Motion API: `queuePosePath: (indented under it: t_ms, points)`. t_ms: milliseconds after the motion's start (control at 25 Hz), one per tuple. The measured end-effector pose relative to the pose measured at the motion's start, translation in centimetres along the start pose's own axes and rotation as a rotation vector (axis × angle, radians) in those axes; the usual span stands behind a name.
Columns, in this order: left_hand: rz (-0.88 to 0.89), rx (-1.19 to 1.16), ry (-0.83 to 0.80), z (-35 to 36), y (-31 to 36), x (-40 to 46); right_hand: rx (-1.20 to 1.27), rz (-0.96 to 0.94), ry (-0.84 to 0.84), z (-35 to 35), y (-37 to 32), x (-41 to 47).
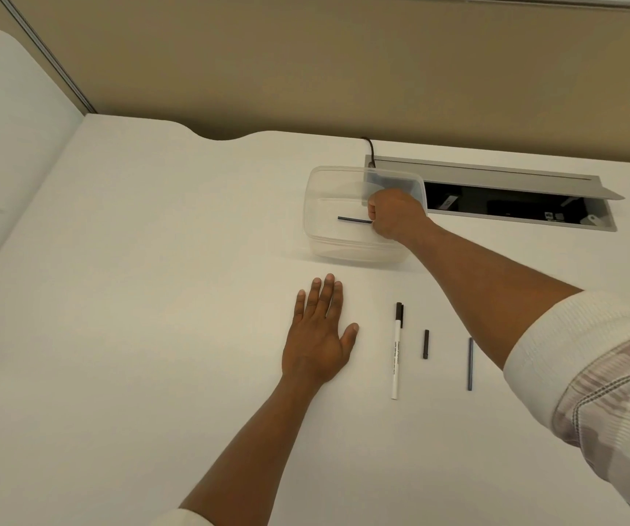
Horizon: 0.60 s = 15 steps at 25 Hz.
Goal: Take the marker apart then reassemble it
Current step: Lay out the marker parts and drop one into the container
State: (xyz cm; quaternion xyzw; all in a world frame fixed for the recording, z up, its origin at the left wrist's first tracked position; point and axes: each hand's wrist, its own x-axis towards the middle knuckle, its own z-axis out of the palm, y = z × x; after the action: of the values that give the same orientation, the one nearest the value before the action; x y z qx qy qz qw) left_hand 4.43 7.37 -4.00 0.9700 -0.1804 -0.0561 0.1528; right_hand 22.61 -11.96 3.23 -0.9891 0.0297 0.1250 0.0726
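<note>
A white marker (396, 351) with a black cap lies lengthwise on the white table (154, 298). To its right lie a short black piece (426, 344) and, further right, a thin dark rod (470, 364). My right hand (393, 214) reaches into a clear plastic container (319, 206) and grips one end of another thin dark rod (354, 220), which sticks out to the left of the fist. My left hand (321, 336) rests flat on the table, fingers straight, left of the marker and holding nothing.
Behind the container, an open grey cable hatch (495, 172) is set into the table, with a black cable (369, 149) running into it. A beige wall stands behind the table's back edge. A white panel (2, 127) stands at the far left.
</note>
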Motion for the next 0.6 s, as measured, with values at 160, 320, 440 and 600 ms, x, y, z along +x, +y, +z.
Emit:
queuePosePath:
  t_ms: [160, 320, 440, 600]
  points:
    - [0.001, 0.003, 0.007, 0.0, 0.0, -0.1, -0.018, -0.010, -0.018, -0.5, 0.1, -0.1]
    - [0.005, 0.003, 0.009, 0.1, 0.0, -0.1, -0.039, -0.020, -0.033, -1.0, 0.3, -0.5]
    - [0.005, -0.002, 0.010, 0.2, -0.1, -0.1, -0.047, -0.030, -0.030, -1.5, 0.4, -0.9]
    - [0.003, 0.000, 0.002, 0.2, -0.1, -0.1, -0.009, -0.036, 0.021, -2.7, 0.4, -1.9]
